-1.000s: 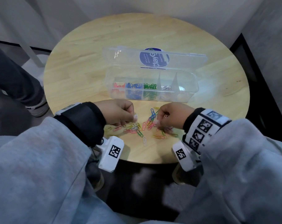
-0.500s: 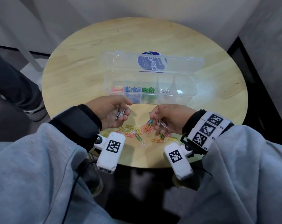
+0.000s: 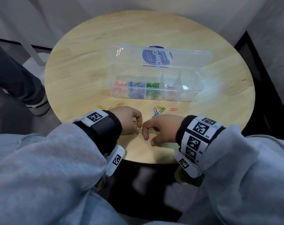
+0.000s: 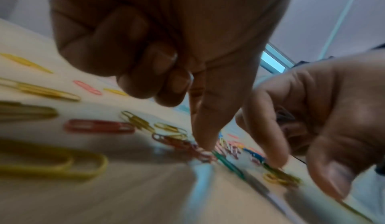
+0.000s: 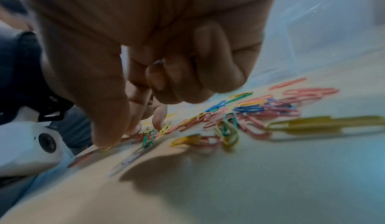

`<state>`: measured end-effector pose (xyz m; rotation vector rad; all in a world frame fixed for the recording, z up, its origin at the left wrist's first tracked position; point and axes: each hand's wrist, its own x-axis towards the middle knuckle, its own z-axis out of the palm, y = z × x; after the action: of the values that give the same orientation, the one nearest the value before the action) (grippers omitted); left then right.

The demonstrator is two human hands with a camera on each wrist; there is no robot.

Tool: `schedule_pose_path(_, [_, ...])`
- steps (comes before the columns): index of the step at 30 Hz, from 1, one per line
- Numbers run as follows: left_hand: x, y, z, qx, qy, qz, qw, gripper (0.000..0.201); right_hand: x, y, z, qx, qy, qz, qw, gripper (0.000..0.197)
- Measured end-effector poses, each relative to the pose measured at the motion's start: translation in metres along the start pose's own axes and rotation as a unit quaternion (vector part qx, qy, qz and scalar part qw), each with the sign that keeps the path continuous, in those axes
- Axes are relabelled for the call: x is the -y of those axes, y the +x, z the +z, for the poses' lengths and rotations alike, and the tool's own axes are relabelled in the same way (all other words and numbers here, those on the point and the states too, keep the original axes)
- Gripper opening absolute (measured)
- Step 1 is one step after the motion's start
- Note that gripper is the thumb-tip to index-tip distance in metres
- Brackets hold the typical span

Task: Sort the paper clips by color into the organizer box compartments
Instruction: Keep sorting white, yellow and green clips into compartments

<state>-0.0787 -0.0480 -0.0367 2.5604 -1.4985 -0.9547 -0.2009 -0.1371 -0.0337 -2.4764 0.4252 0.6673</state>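
The clear organizer box (image 3: 193, 93) stands open mid-table and holds red, blue, green and silver clips in separate compartments. Loose colored paper clips (image 5: 250, 117) lie in front of it. My left hand (image 3: 130, 120) is over the pile. Its index finger (image 4: 208, 128) presses down on red clips (image 4: 187, 147). Its other fingers are curled, and whatever they hold is hidden. My right hand (image 3: 159, 129) sits close beside it. Its thumb (image 5: 104, 112) and index finger pinch a silver clip (image 3: 147, 142) lying flat near the table's front edge.
The round wooden table (image 3: 89, 70) ends just behind my wrists. A blue clip (image 3: 155, 111), a red clip (image 3: 173, 109) and yellow clips (image 3: 101, 107) lie beyond my hands. Another person's leg and shoe (image 3: 39, 108) stand on the floor to the left.
Half a second ago both hands were lifted off the table, each holding silver clips. Both have since dropped to the pile, and the right hand now pinches a silver clip on the table.
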Motion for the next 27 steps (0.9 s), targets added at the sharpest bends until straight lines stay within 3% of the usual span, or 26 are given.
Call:
schedule_pose_path(4, [0.001,0.002,0.003,-0.002,0.018,0.004,1.0,0.015,0.002,0.005,0.004,0.019,-0.043,0.009,0.999,0.027])
schedule_pose_path(8, [0.005,0.002,0.003,-0.021,0.017,-0.013,1.0,0.02,0.002,0.006,0.004,0.025,-0.063,0.016,0.998,0.011])
schedule_pose_path(12, [0.006,0.005,0.004,-0.006,0.015,-0.005,1.0,0.021,-0.001,0.003,0.005,0.019,-0.07,0.036,0.997,0.009])
schedule_pose_path(17, [0.005,0.005,0.003,-0.018,-0.015,0.006,1.0,0.018,-0.015,-0.01,-0.023,-0.055,0.06,0.095,0.992,0.014])
schedule_pose_path(19, [0.004,0.004,0.0,-0.037,-0.019,0.012,0.999,0.012,-0.027,-0.017,-0.04,-0.103,0.165,0.123,0.973,0.019])
schedule_pose_path(22, [0.003,0.004,0.0,-0.039,-0.004,0.009,0.999,0.013,-0.044,-0.029,-0.056,-0.162,0.344,0.154,0.912,0.027])
schedule_pose_path(24, [0.002,0.005,0.002,-0.028,-0.003,-0.001,1.0,0.018,-0.05,-0.034,-0.06,-0.192,0.406,0.156,0.88,0.029])
schedule_pose_path(27, [0.0,0.007,0.003,-0.019,0.001,-0.007,1.0,0.023,-0.052,-0.033,-0.059,-0.195,0.436,0.148,0.866,0.029])
